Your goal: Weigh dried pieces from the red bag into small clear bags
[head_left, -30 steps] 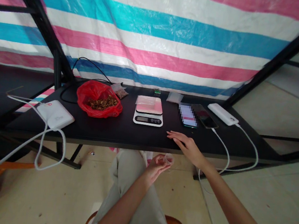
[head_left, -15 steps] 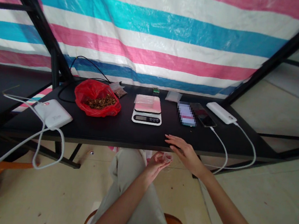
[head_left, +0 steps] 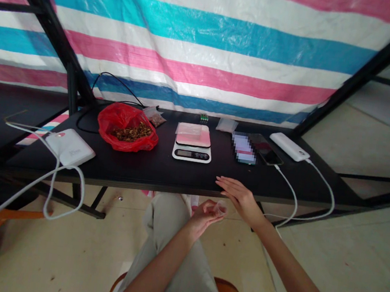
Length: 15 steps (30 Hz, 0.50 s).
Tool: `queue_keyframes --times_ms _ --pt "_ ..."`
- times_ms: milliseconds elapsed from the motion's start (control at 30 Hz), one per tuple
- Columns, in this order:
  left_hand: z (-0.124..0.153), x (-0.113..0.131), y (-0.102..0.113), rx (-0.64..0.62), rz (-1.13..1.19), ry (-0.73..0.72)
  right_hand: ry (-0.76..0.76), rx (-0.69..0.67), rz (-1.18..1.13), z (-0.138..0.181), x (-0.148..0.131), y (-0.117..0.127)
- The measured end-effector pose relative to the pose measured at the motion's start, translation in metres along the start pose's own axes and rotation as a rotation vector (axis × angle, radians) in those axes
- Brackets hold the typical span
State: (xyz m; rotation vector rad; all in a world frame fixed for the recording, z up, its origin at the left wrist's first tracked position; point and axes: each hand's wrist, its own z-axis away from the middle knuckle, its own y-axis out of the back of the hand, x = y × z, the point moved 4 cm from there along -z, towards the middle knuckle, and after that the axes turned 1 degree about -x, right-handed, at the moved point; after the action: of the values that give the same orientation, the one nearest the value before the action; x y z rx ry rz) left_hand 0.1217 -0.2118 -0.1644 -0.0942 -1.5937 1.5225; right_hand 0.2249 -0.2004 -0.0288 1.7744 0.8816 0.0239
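Observation:
Below the table's front edge, my left hand [head_left: 203, 219] is closed on a small clear plastic bag [head_left: 221, 208], whose mouth looks rounded and open. My right hand [head_left: 240, 198] rests by the table edge with its fingers stretched out and holds nothing. Beyond the hands stands a white kitchen scale [head_left: 191, 154] with a clear plastic bag [head_left: 187, 130] lying flat on its platform. To its left is a red plastic bag [head_left: 111, 120], open at the top, with small brown pieces [head_left: 131, 133] inside. A small clear bag with brownish contents [head_left: 156, 119] lies behind it.
On the black table [head_left: 162, 175], a pack of green batteries [head_left: 204, 118] and clear bags [head_left: 226, 125] lie at the back. Two phones [head_left: 267, 151] and a white power bank [head_left: 289, 147] sit right, with a cable. Another white power bank [head_left: 71, 147] with looped cable is left.
The plastic bag in my left hand has shifted slightly right and its mouth appears rounder. My right hand's fingers have drawn closer together; it has barely moved.

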Motion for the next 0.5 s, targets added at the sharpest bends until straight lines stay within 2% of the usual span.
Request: queue_keyframes --times_ms 100,300,500 --pt "0.004 0.0 -0.002 -0.023 0.011 0.012 0.02 0.02 0.022 0.003 -0.001 -0.002" --pt "0.001 0.002 -0.001 -0.011 0.056 -0.01 0.104 0.143 0.148 0.017 0.002 -0.009" --pt "-0.001 0.001 0.0 0.0 0.042 -0.012 0.119 0.122 0.178 0.022 0.007 -0.015"
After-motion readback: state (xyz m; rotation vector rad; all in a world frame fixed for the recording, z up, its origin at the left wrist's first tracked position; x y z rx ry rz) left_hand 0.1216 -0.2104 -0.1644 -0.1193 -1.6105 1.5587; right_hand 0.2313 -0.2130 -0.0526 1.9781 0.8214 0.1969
